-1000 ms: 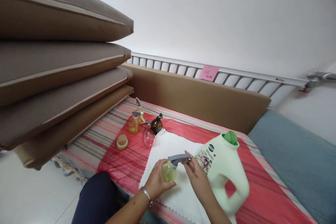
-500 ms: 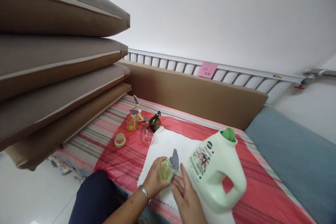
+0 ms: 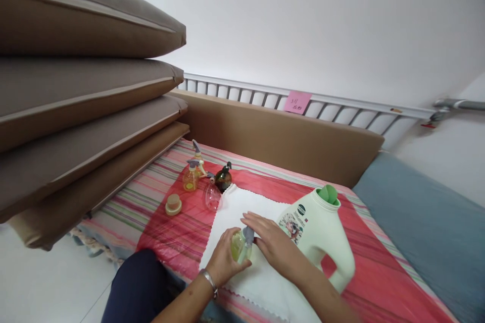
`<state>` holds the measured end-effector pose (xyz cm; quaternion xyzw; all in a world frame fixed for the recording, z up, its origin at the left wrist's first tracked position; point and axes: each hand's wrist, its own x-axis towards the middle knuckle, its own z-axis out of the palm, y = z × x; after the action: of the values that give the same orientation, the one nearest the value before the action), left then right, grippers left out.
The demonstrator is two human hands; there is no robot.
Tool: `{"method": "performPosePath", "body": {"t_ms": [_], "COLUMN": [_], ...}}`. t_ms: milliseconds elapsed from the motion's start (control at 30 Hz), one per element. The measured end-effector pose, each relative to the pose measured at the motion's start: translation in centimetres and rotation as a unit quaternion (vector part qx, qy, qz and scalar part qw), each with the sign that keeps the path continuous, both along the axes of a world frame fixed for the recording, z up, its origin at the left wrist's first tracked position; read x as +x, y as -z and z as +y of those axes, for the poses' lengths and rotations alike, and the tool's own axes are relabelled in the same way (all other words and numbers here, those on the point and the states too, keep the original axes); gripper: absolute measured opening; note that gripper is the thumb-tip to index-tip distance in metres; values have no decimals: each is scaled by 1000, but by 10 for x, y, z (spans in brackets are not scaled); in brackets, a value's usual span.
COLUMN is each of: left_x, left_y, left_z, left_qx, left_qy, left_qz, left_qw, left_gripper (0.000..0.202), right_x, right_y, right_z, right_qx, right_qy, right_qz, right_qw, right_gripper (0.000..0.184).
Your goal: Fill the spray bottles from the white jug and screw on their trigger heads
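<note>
- The right hand (image 3: pixel 278 246) has changed most: half a second ago it was held palm-up below the sprayer head (image 3: pixel 248 234); now it arches over from the 3 o'clock side, back of the hand upward.
- The sprayer head has swung too; a second ago its long end pointed to 3 o'clock, and now it is mostly tucked under the right fingers.
- My judgement is that the work centres on the head, with the body of the bottle kept steady for it.
- The spray bottle (image 3: pixel 235 246), holding yellowish liquid, is in the left hand (image 3: pixel 223 256) above the white cloth (image 3: pixel 227 217), its head toward 1 o'clock.
- The left fingers curl around the bottle's far side, the thumb across its near side: a wrapped grip, closed on the body.
- The right fingers lie nearly straight and side by side over the head, the thumb near its right side; whether they pinch or merely rest there, I cannot tell.
- Taking the held bottle as the dial's centre, the pale green jug (image 3: pixel 318 222) stands at 3 o'clock, the pink bottle (image 3: pixel 212 198) at 11 and the round cap (image 3: pixel 173 204) at 10.
</note>
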<state>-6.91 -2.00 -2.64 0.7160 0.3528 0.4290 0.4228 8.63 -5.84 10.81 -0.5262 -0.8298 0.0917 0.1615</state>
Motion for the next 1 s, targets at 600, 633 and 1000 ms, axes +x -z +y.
{"method": "performPosePath", "body": {"t_ms": [600, 633, 1000], "left_x": [-1, -1, -3], "left_y": [2, 1, 2], "left_z": [0, 0, 1], "left_qx": [-17, -18, -18], "left_qy": [3, 3, -1], "left_qz": [-8, -8, -1], "left_qw": [1000, 1000, 1000], "left_gripper": [68, 68, 69], "right_x": [-5, -4, -23], "right_y": [-40, -39, -63], "right_z": [11, 12, 17], "right_qx": [107, 109, 40], "right_qy": [20, -12, 101], "right_qz": [-163, -179, -230], "right_qw": [981, 978, 967], "right_gripper": [57, 59, 48]}}
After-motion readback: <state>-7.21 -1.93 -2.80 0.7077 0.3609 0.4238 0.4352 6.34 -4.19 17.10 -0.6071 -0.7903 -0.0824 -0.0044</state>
